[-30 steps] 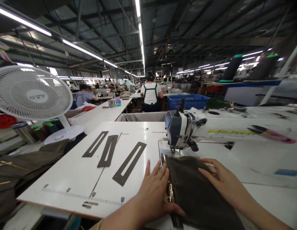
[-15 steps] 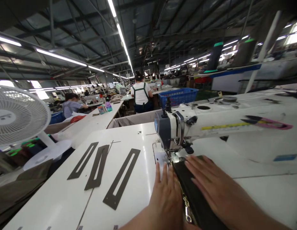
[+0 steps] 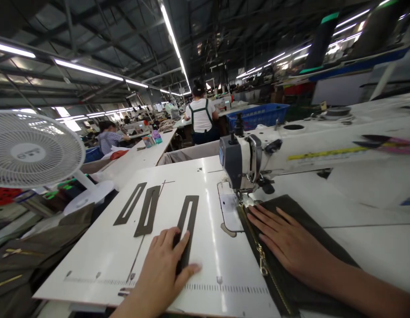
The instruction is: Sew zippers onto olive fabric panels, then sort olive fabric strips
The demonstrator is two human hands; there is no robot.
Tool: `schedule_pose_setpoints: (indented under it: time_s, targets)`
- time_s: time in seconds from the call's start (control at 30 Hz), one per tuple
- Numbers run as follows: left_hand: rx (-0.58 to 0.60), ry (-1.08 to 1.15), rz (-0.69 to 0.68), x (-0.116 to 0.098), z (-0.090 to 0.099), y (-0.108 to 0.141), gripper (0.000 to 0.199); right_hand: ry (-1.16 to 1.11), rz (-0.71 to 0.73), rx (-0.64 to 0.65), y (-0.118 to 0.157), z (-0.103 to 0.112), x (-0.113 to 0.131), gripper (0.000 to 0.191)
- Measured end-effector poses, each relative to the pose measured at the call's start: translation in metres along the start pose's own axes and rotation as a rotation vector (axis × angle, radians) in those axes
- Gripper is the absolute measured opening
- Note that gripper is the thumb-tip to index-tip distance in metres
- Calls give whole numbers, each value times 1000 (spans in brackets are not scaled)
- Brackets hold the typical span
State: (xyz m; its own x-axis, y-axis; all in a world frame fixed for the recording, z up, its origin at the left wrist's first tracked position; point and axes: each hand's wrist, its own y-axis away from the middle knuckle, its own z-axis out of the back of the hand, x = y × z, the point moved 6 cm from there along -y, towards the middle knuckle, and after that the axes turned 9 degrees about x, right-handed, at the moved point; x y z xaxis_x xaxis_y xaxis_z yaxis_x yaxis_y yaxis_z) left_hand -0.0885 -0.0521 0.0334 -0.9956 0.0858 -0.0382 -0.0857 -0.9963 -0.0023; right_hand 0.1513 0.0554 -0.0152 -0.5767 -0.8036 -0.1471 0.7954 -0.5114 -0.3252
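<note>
Left hand (image 3: 165,260) loosely bent, right hand (image 3: 292,243) flat

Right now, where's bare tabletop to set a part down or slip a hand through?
Bare: white tabletop between the rightmost slotted piece and the sewing plate; also between the two left pieces and the printed ruler. Crowded: by the machine head, with olive fabric and the right hand; and the rightmost piece's near end, at the left hand.

On the white table (image 3: 231,269), a slotted strip (image 3: 192,221) is touched by the left hand (image 3: 165,264). Dark cloth (image 3: 292,293) with a gold zipper (image 3: 262,259) is pressed by the right hand (image 3: 291,243) at the sewing machine (image 3: 246,161).
</note>
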Motion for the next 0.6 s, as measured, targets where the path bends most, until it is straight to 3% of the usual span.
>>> schedule_pose_setpoints:
  time_s: [0.13,0.2,0.3,0.47,0.6]
  targets:
    - [169,45,-152,-27,-20,13,100,-8,-9,-33,0,-1,-2,46]
    - [174,-31,-205,-26,-34,16,108,-18,-10,-33,1,-2,-2,47]
    - [73,-161,-261,-13,-50,21,105,-28,-12,-33,1,0,-2,47]
    - [-125,-258,-490,-23,-47,39,71,-27,8,14,-1,3,2,46]
    - [-227,-243,-395,-24,-42,33,66,-32,12,-28,-1,4,2,48]
